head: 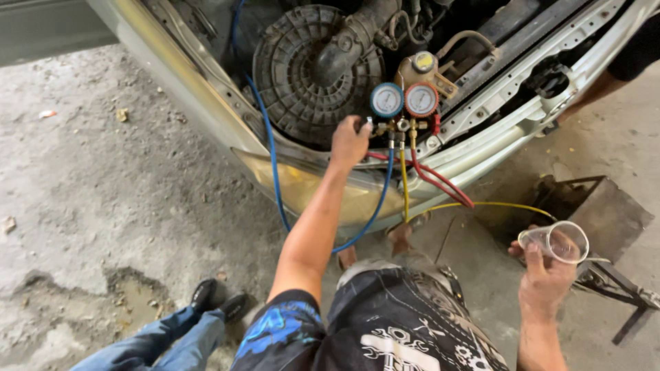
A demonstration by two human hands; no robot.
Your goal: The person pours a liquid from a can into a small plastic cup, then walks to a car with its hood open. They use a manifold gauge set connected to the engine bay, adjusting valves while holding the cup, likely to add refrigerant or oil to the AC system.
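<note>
A manifold gauge set with a blue gauge (387,100) and a red gauge (421,100) hangs at the front of an open car engine bay. My left hand (348,142) reaches up and grips the knob on the blue side of the manifold. Blue (276,165), red (440,180) and yellow (481,204) hoses run from it. My right hand (546,278) holds a clear plastic cup (555,241) low at the right, and the yellow hose leads toward it.
A round black air filter housing (309,72) fills the engine bay behind the gauges. The car's pale bumper and headlight (309,182) stand just ahead. A dark metal stand (605,227) is at the right. Another person's legs and black shoes (216,299) are at lower left on the rough concrete floor.
</note>
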